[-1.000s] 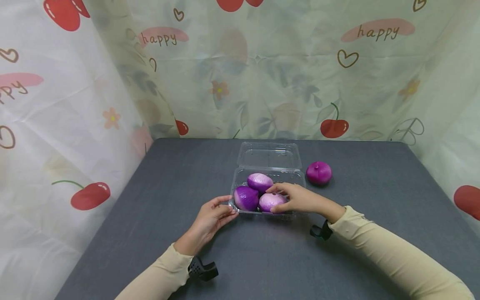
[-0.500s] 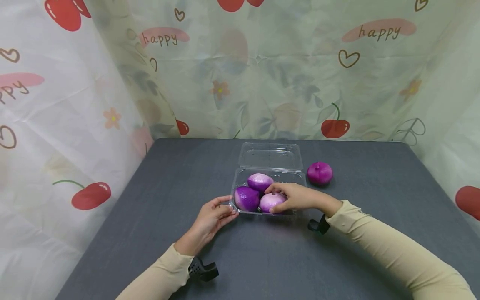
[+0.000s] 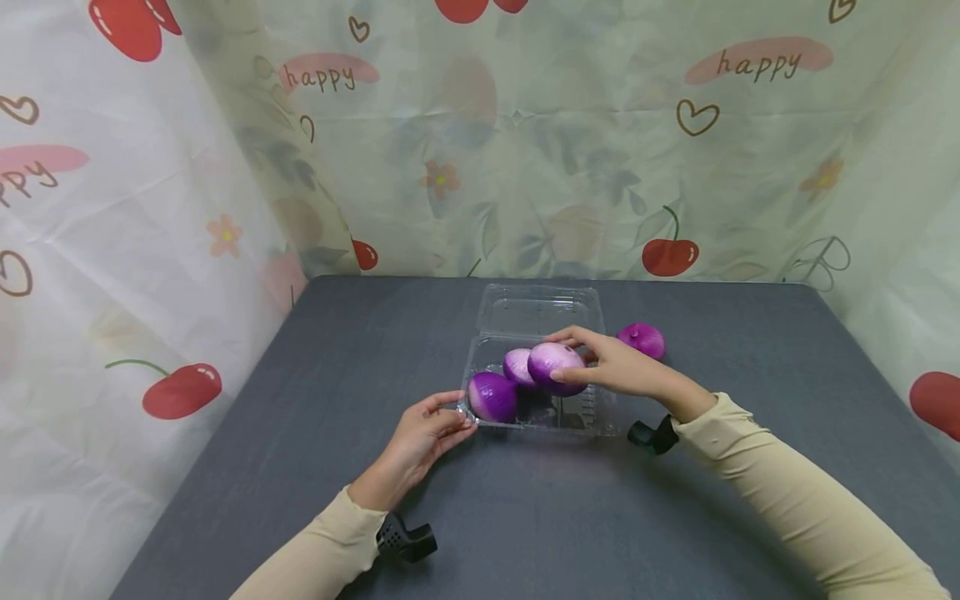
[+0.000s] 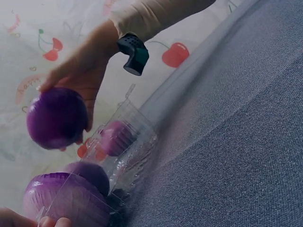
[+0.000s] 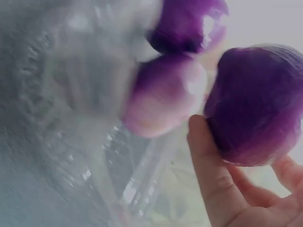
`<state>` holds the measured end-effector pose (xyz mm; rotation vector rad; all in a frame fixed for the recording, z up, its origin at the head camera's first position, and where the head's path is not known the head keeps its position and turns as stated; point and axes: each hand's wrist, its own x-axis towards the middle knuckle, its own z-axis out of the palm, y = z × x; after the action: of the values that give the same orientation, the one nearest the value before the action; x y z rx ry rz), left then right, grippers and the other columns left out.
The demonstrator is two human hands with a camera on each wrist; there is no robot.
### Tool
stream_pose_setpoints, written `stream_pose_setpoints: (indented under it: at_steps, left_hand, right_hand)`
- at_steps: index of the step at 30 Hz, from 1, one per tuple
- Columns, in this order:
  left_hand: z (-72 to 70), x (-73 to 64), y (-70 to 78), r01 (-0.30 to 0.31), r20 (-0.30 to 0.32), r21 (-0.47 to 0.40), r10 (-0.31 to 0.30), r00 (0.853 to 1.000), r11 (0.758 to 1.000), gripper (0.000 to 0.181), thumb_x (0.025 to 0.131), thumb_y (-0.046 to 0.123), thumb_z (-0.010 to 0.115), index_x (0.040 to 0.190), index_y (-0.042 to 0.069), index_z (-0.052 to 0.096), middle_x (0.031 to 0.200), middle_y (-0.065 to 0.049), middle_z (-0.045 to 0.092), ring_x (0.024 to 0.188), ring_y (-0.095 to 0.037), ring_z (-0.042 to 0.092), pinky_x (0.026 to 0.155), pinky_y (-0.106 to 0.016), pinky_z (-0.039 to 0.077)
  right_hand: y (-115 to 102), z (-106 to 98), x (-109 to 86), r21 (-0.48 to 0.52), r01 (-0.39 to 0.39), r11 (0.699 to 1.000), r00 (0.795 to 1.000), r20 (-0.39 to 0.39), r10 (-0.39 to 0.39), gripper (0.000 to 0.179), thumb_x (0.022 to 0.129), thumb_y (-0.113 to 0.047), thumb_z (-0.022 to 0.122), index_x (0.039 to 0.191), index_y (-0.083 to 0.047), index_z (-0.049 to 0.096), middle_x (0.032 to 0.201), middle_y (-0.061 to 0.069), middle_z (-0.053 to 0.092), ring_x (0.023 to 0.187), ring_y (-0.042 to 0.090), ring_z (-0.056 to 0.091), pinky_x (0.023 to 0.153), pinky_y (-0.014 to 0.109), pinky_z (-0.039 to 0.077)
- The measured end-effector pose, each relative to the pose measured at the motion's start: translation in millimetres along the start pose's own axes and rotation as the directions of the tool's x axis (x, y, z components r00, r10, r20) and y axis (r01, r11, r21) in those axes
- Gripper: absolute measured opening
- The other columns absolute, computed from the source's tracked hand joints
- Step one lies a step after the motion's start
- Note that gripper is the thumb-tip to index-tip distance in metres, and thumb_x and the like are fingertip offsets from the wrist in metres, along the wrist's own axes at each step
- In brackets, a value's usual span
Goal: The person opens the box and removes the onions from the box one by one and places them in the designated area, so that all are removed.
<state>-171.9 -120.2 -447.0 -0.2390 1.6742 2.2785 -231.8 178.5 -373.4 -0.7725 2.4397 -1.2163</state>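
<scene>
Both hands are busy at a clear plastic container (image 3: 588, 410) on the dark grey counter (image 3: 337, 350). The left hand (image 3: 414, 442) pinches the container's near left corner between thumb and fingers. The right hand (image 3: 628, 367) grips a purple onion (image 3: 555, 367), thumb on its near side, holding it up over the container (the left wrist view shows a gap between it and the onions below). Inside, a darker onion (image 3: 492, 398) sits in the near left corner, just beside the left hand's fingertips; a paler onion (image 3: 516, 365) lies behind it, partly hidden by the held one. Another onion (image 3: 647, 338) rests on the counter to the container's right, beyond the right hand, which covers part of it. The container's lid (image 3: 536, 310) lies back on the far side, and a cherry-patterned curtain (image 3: 517, 167) hangs behind.
</scene>
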Motion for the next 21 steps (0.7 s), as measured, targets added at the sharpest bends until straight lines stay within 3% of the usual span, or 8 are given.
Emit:
stream_pose_setpoints:
  at_steps: [11,16,21]
  left_hand:
    - [0.2,-0.2,0.6,-0.006,-0.009,0.014,0.006,1.0,1.0,0.042,0.09,-0.008,0.055,0.132,-0.006,0.049,0.078,-0.006,0.061,0.077,-0.014,0.066,0.085,-0.035,0.059]
    - [0.0,-0.2,0.0,0.0,-0.014,0.008,0.001,1.0,1.0,0.042,0.09,-0.008,0.054,0.131,-0.005,0.049,0.078,-0.006,0.061,0.076,-0.014,0.066,0.086,-0.036,0.059]
    - [0.4,0.8,-1.1,0.005,-0.023,0.007,-0.005,1.0,1.0,0.041,0.09,-0.009,0.054,0.131,-0.004,0.051,0.078,-0.006,0.06,0.076,-0.014,0.066,0.085,-0.036,0.059]
  right_hand:
    - [-2,-33,-10.3,0.163,0.03,0.986,0.989,-0.147,-0.006,0.057,0.093,-0.022,0.065,0.143,-0.016,0.04,0.13,0.017,0.047,0.11,0.032,0.059,0.082,0.032,0.056]
    - [-4,-45,-18.9,0.244,0.042,0.969,0.974,-0.226,0.015,0.056,0.091,-0.016,0.066,0.141,-0.015,0.041,0.13,0.012,0.044,0.105,0.019,0.062,0.08,0.028,0.058]
    - [-3,-57,-28.6,0.258,0.054,0.965,0.945,-0.326,0.034,0.05,0.093,-0.017,0.063,0.138,-0.018,0.041,0.128,0.009,0.044,0.102,0.005,0.061,0.077,0.025,0.058]
